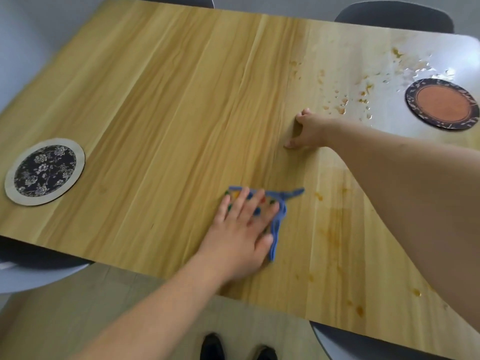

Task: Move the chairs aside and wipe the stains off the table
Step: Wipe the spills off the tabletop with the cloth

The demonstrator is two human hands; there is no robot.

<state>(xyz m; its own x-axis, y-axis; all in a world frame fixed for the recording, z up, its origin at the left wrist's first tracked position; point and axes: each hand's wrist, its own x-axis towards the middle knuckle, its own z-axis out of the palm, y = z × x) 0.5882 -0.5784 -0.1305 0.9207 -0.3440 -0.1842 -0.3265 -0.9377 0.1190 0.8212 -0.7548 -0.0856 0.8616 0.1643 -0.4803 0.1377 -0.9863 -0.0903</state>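
A pale wood table [161, 105] fills the view, with grey chairs [394, 16] tucked at its far and near edges and floor below. At nine o'clock lies a floral mat [44, 171]. Near six o'clock the left hand [241, 229] lies flat with fingers spread, pressing a blue cloth [279, 216] to the wood. The cloth looks thin, soft and light, so it will likely bunch or slide unless held under a flat palm at its middle. Just past centre toward two o'clock the right hand [307, 131] braces on the table, fingers bent, tips touching wood, holding nothing. Orange stains [340, 105] spatter from there to two o'clock, and more smear near five o'clock, right of the cloth. At three o'clock sits an orange mat [442, 103].
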